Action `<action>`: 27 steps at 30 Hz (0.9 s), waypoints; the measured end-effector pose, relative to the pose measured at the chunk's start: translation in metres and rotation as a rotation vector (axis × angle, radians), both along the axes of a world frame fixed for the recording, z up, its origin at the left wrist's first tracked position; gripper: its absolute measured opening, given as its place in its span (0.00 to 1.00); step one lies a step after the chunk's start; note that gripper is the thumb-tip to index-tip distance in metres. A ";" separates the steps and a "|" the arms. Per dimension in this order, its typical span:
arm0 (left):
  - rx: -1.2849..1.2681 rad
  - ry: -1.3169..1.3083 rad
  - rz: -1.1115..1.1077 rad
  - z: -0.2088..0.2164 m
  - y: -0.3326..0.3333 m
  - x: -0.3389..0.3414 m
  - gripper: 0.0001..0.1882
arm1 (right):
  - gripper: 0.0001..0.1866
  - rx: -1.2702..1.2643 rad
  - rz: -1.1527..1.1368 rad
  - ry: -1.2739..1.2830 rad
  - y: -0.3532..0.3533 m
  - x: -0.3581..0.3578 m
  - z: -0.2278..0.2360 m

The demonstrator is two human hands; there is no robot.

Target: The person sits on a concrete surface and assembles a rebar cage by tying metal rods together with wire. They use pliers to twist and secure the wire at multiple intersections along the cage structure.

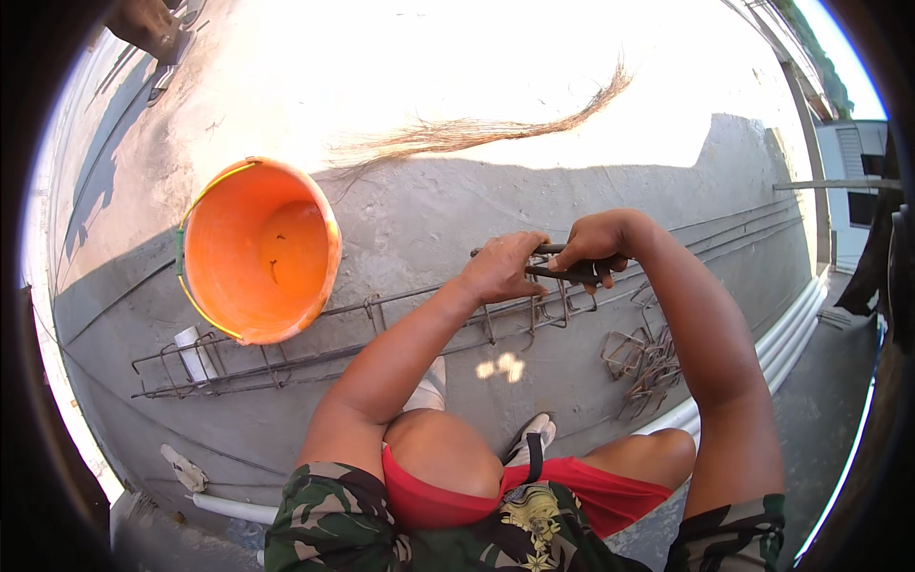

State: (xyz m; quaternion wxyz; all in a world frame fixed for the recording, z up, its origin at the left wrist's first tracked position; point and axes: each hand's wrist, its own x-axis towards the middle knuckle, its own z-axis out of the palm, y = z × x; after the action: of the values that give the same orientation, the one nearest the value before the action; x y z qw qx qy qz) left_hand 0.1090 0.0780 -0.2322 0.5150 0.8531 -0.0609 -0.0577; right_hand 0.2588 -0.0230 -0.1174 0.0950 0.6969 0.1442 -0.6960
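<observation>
A long steel rebar cage [372,316] with square stirrups lies across the grey concrete in front of me. My left hand [510,265] is closed around a bar at its upper side, and a dark bar end pokes out left of the knuckles. Close beside it, my right hand [602,250] is closed on a dark, two-armed metal tool like pliers [567,275], whose arms reach toward my left fingers. The tool's far end is partly hidden there. Stirrups [562,303] hang on the bars just below both hands.
An orange bucket [205,248] stands behind the cage at left. A bundle of thin wire [457,135] lies beyond it in sunlight. Loose stirrups [643,362] are piled at right, near white pipes [786,329]. A white block [194,355] sits at the cage's left end. Another person's leg [148,29] shows top left.
</observation>
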 end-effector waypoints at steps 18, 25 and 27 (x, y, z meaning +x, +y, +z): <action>-0.993 0.311 0.834 0.270 0.049 -0.077 0.19 | 0.20 0.320 -0.497 -0.948 -0.214 -0.091 -0.160; -0.903 0.223 0.997 0.279 -0.009 -0.143 0.18 | 0.14 0.406 -0.641 -1.050 -0.218 -0.095 -0.194; -0.883 0.299 1.014 0.267 -0.009 -0.143 0.18 | 0.14 0.345 -0.707 -1.164 -0.244 -0.079 -0.189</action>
State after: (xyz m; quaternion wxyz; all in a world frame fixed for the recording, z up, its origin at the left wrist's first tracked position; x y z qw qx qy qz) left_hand -0.0338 0.0690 0.0349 0.7807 0.4694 0.3994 0.1036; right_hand 0.1798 -0.2667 -0.3060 -0.1870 0.9665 -0.0570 -0.1662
